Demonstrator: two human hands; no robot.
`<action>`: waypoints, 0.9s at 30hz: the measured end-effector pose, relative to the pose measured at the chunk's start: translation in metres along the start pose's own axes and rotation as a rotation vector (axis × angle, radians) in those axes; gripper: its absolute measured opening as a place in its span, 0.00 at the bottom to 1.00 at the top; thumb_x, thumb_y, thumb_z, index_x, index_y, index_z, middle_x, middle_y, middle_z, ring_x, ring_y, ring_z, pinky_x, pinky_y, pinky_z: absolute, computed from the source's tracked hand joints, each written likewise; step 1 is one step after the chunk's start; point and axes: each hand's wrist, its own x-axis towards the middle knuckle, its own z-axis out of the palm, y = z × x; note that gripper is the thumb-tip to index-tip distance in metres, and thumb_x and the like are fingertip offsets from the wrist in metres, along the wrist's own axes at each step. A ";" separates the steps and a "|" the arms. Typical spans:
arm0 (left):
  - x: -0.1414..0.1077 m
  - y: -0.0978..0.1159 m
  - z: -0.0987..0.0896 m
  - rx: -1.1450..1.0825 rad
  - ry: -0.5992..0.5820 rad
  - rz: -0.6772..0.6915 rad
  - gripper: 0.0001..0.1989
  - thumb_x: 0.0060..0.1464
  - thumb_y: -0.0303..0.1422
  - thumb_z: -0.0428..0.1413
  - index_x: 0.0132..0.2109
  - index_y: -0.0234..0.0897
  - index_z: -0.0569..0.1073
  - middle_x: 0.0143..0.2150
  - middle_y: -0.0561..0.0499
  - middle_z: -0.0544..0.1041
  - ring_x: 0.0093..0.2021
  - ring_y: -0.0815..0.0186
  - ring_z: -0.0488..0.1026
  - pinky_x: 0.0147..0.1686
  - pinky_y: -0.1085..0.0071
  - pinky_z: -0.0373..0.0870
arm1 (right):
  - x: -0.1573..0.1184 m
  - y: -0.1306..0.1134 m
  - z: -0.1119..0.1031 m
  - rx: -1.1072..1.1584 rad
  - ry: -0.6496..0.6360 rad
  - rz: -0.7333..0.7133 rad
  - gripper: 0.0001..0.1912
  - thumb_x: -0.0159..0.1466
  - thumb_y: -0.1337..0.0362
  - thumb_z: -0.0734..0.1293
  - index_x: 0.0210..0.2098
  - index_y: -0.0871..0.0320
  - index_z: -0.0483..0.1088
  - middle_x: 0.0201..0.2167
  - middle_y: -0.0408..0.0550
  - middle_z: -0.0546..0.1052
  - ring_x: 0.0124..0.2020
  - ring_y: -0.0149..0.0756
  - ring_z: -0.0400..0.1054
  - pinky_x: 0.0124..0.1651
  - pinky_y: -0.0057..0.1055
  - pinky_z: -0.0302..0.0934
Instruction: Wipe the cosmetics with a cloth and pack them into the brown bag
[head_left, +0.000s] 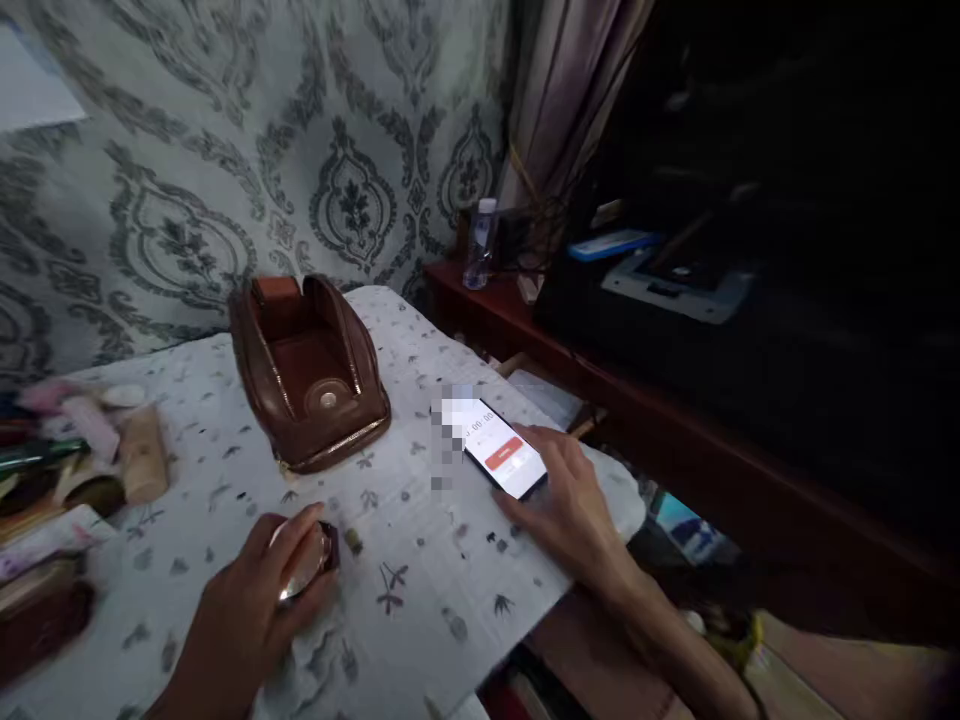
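My left hand (262, 585) rests low over the patterned cloth, its fingers curled round a small round shiny compact (306, 568) with a dark edge. Fingers hide part of it. On the right, my right hand (566, 495) grips the lower end of a smartphone (510, 455), thumb along one edge and fingers along the other. The lit screen shows a row of digits and a red button; its far corner is blurred by pixel blocks. A brown leather bag (330, 440) lies beyond my left hand, unzipped, its lining visible.
Cosmetics, including a beige tube (145, 455), crowd the left side of the white printed cloth (420, 590). A water bottle (481, 245) stands on the dark red desk (540, 335) at right. Behind is a patterned wall (352, 200).
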 end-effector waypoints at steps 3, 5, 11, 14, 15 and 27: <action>-0.001 -0.002 0.002 -0.006 0.011 0.007 0.23 0.62 0.44 0.51 0.62 0.49 0.63 0.43 0.51 0.73 0.30 0.66 0.78 0.24 0.74 0.72 | 0.001 -0.001 0.001 0.009 0.017 -0.002 0.33 0.58 0.59 0.68 0.62 0.55 0.58 0.53 0.57 0.67 0.54 0.52 0.63 0.55 0.50 0.59; -0.001 -0.001 0.003 -0.014 0.034 0.018 0.23 0.62 0.45 0.51 0.61 0.49 0.64 0.42 0.51 0.73 0.30 0.65 0.77 0.25 0.74 0.72 | 0.001 -0.001 0.002 0.012 0.039 -0.003 0.33 0.57 0.59 0.69 0.61 0.55 0.59 0.53 0.57 0.68 0.53 0.52 0.64 0.54 0.51 0.60; -0.002 0.003 0.004 -0.042 0.106 0.048 0.21 0.62 0.44 0.51 0.60 0.47 0.64 0.40 0.53 0.72 0.32 0.65 0.78 0.30 0.72 0.73 | 0.002 0.002 0.005 0.014 0.131 -0.052 0.36 0.57 0.56 0.70 0.62 0.56 0.58 0.55 0.60 0.66 0.59 0.57 0.61 0.56 0.54 0.59; -0.002 0.003 0.003 -0.051 0.096 0.007 0.23 0.61 0.44 0.51 0.61 0.45 0.63 0.44 0.51 0.74 0.35 0.62 0.79 0.32 0.68 0.74 | 0.001 0.006 0.004 0.025 0.176 -0.109 0.29 0.61 0.56 0.68 0.59 0.56 0.61 0.55 0.60 0.68 0.58 0.55 0.61 0.56 0.55 0.60; -0.002 0.003 0.003 -0.058 0.096 -0.011 0.24 0.61 0.44 0.51 0.61 0.44 0.62 0.47 0.49 0.75 0.37 0.60 0.79 0.34 0.67 0.74 | 0.000 0.006 0.004 0.022 0.200 -0.123 0.26 0.62 0.56 0.67 0.58 0.57 0.63 0.54 0.60 0.68 0.57 0.55 0.62 0.56 0.55 0.60; -0.002 -0.009 0.006 -0.233 0.152 -0.053 0.30 0.51 0.43 0.61 0.59 0.42 0.64 0.53 0.46 0.76 0.51 0.55 0.75 0.49 0.61 0.72 | 0.002 -0.131 0.045 0.483 -0.309 -0.298 0.28 0.66 0.53 0.64 0.60 0.61 0.62 0.55 0.60 0.68 0.56 0.45 0.65 0.58 0.43 0.63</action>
